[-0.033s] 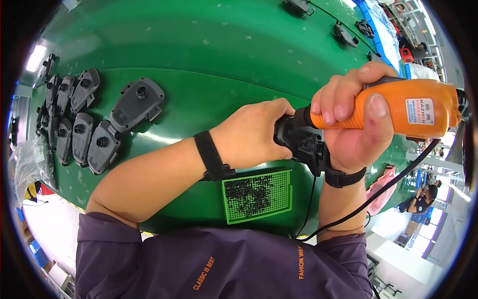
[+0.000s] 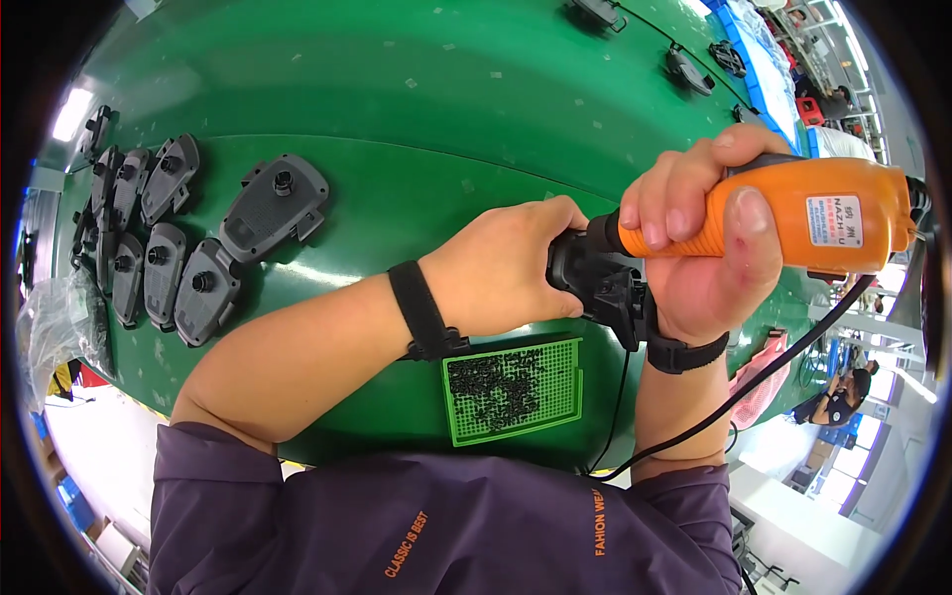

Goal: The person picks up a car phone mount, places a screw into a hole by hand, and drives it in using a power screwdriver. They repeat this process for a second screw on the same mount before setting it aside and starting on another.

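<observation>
My right hand point(image 2: 709, 238) is wrapped round an orange corded electric screwdriver point(image 2: 863, 213), held nearly level with its black nose toward the left. My left hand point(image 2: 496, 268) grips a black plastic part point(image 2: 603, 283) at the nose, thumb below and fingers going behind it. The tool's nose meets this part; the tip and any screw there are hidden. Nearer me, below the hands, a green mesh basket point(image 2: 563, 382) holds a heap of small black pieces, too small to tell exactly.
Several dark grey plastic housings point(image 2: 273, 213) with round black knobs lie on the green table point(image 2: 377, 89) at the left, beside a clear plastic bag point(image 2: 61, 322). More black parts point(image 2: 686, 71) lie at the far right. The tool's black cord point(image 2: 764, 377) loops toward me. A person point(image 2: 838, 402) is in the right background.
</observation>
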Tool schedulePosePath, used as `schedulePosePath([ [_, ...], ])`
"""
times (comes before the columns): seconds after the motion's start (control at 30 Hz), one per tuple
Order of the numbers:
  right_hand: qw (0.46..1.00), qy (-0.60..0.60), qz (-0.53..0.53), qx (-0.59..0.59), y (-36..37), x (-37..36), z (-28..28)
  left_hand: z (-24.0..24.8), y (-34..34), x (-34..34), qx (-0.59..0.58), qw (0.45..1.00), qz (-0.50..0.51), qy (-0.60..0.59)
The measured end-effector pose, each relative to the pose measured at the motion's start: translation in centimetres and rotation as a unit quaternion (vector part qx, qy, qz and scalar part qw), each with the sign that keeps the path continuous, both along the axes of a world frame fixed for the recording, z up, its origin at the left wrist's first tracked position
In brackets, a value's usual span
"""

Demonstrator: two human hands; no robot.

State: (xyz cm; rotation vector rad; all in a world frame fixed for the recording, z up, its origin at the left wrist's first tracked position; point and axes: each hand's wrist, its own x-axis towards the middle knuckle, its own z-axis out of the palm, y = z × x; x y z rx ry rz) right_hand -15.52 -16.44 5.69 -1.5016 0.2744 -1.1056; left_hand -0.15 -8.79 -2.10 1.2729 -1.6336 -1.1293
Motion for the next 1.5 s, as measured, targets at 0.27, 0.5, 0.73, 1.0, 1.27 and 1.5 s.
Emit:
schedulePosePath([
  [0.27,1.000,0.021,0.005,-0.016,0.1,0.3,-0.1,0.7,0.1,0.1,0.010,1.000,0.002,-0.013],
  [0.5,0.999,0.031,0.028,-0.008,0.1,0.7,-0.8,0.4,0.3,0.0,0.011,1.000,0.008,-0.007],
  [0.73,1.000,0.011,0.012,0.005,0.5,0.1,-0.8,0.5,0.4,-0.3,-0.003,1.000,0.006,-0.013],
  [1.0,0.990,-0.141,0.012,-0.029,2.6,-2.0,2.8,-1.1,0.3,0.2,-0.061,0.998,0.003,0.002],
  [1.27,0.983,-0.120,-0.082,-0.113,7.4,-11.3,6.6,2.8,1.0,0.8,-0.207,0.977,0.058,0.012],
  [1.5,0.978,-0.148,0.036,-0.141,6.4,-9.7,6.0,9.9,10.9,10.3,-0.216,0.927,0.281,-0.120],
])
